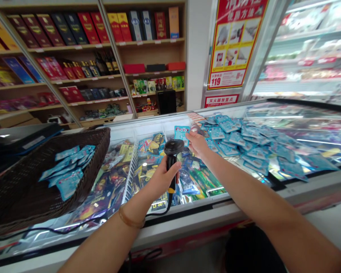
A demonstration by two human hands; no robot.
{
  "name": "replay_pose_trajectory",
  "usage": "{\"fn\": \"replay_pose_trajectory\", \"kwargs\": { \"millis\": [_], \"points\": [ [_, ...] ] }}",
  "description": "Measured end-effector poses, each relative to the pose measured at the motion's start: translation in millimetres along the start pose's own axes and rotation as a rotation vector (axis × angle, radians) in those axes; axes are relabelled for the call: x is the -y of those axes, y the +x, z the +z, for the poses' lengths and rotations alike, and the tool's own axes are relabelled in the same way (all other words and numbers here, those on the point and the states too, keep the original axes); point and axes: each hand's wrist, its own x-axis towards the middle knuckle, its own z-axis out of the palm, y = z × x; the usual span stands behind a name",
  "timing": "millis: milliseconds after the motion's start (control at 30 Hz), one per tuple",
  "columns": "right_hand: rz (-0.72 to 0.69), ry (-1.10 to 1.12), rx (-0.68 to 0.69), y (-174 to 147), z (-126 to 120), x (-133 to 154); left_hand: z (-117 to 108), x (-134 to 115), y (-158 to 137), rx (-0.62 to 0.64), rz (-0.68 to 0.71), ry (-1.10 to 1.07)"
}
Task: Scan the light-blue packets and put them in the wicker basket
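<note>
One black handheld scanner [174,146] is held roughly upright over the freezer chest [187,220], its handle wrapped by the closed fingers of the left hand [165,177]; one blue packet [181,131] is pinched at its right edge between thumb and fingers of the right hand [197,143], just beyond the scanner's head. A pile of similar packets [241,138] is spread on the chest to the right, and a smaller batch [69,170] is contained in a brown woven basket [100,151] at left. Boxes and bottles are ranged on far shelves [152,43].
</note>
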Motion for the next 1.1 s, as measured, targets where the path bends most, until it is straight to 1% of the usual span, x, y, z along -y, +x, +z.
{"fn": "replay_pose_trajectory", "kwargs": {
  "millis": [67,133,333,600,767,933,1100],
  "points": [
    [0.045,0.096,-0.026,-1,0,4,0,1,0,0.006,-0.004,0.007],
    [0.065,0.141,-0.036,-3,0,7,0,1,1,0.017,0.003,0.014],
    [0.019,0.226,0.001,-8,3,10,0,1,1,0.046,0.002,0.044],
    [-0.023,0.146,-0.001,-5,4,7,-1,3,2,0.058,0.025,0.051],
    [-0.035,0.192,0.018,-6,5,5,0,0,0,0.041,-0.006,0.063],
    [-0.027,0.194,0.021,-4,4,1,1,-3,0,0.034,-0.002,0.047],
    [0.015,0.18,-0.047,0,5,0,4,-5,-3,0.004,0.008,0.023]
  ]
}}
